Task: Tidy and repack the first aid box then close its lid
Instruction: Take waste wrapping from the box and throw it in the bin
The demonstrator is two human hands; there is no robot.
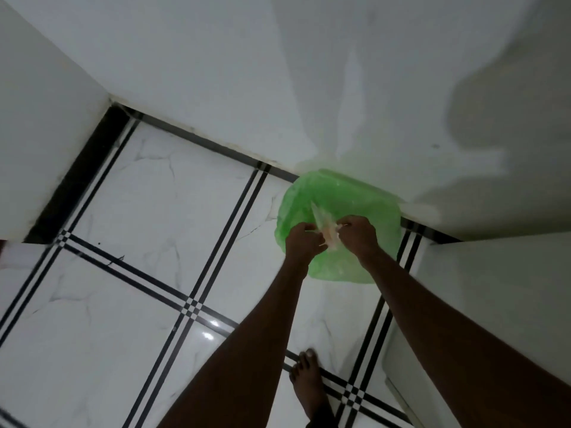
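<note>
Both my arms reach forward over a bin lined with a green plastic bag (340, 193) that stands on the floor against the wall. Between my hands is a thin, crumpled, pale wrapper (324, 227), blurred by motion. My left hand (304, 242) pinches its left side and my right hand (358, 236) pinches its right side, directly above the bag's opening. The first aid box is not in view.
The floor is glossy white marble tile (160, 217) with black double lines. White walls (309, 72) stand behind the bin, a white surface (494, 304) runs along the right, and my bare foot (309, 384) rests on the floor below my arms.
</note>
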